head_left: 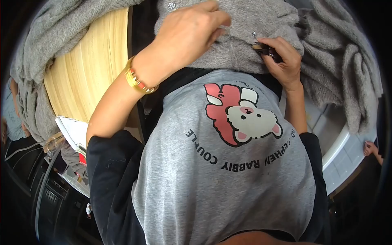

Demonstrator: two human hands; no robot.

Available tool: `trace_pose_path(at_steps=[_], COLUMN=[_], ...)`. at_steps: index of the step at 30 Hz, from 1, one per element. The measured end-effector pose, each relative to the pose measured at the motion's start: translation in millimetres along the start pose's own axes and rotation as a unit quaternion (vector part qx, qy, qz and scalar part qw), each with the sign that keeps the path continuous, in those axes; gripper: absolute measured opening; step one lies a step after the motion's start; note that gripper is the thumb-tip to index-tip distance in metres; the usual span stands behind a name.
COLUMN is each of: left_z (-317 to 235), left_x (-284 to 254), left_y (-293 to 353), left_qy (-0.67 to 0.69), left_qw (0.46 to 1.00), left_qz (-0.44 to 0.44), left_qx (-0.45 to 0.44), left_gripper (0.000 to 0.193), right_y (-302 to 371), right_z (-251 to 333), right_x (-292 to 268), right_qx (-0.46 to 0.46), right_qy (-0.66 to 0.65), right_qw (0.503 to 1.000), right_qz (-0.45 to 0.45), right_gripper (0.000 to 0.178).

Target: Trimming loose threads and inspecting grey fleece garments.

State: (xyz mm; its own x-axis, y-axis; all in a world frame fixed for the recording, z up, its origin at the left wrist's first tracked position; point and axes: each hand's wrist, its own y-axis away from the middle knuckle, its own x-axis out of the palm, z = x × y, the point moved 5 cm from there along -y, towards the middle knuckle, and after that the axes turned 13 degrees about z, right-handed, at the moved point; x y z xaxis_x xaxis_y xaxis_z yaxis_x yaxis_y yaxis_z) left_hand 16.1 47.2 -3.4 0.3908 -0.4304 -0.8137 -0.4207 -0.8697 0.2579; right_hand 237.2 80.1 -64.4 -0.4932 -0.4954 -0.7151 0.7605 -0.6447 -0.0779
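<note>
The place looks like a garment workshop. Grey knitwear (269, 20) with sparkling studs (172, 5) lies heaped, and more drapes over a wood-grain tabletop (90, 65). A small dark hand tool (266, 50) sits against the cloth. Another person (15, 112) at the left edge and a stranger's hand (369, 149) at the right suggest a shared workroom.

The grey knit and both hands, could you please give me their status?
Left hand: curled over the grey knit, grip unclear. Right hand: holding small dark tool, apparently snips. Knit: bunched, shiny button close to the tool's tip.
</note>
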Motion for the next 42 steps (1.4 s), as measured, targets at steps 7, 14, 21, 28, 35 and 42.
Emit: trace_pose_path(at_steps=[7,14,21,28,35,42], left_z=[0.4,12.5,25.9,39.5,48.1,35.4], left_x=[22.7,12.6,6.6,20.2,23.1,12.9], left_y=[-31.6,-19.7,1.3,0.6,-11.9,-1.7], left_qy=[-0.034,0.081,0.425,0.571,0.544,0.549], left_qw=[0.996,0.989,0.9,0.813,0.809,0.826], left_qz=[-0.038,-0.087,-0.082,-0.112,-0.159,-0.126], left_qx=[0.07,0.085,-0.047,-0.016,0.157,-0.007], left_gripper=[0.006,0.004,0.009,0.01,0.011,0.009], right_y=[3.0,1.4,-17.7,-62.0,-77.2,-80.8], right_z=[1.5,0.5,16.8,49.1,57.9,62.2], right_x=[-2.7,-8.4,-19.2,-19.5,-13.8,-15.0], right_qx=[-0.01,0.026,0.057,-0.016,0.002,0.033], right_qy=[-0.006,-0.016,-0.144,-0.071,-0.044,0.003], right_qw=[1.0,0.999,0.988,0.996,0.994,0.996], right_qz=[-0.007,0.011,0.027,0.045,0.095,0.088], right_gripper=[0.035,0.033,0.038,0.037,0.035,0.032])
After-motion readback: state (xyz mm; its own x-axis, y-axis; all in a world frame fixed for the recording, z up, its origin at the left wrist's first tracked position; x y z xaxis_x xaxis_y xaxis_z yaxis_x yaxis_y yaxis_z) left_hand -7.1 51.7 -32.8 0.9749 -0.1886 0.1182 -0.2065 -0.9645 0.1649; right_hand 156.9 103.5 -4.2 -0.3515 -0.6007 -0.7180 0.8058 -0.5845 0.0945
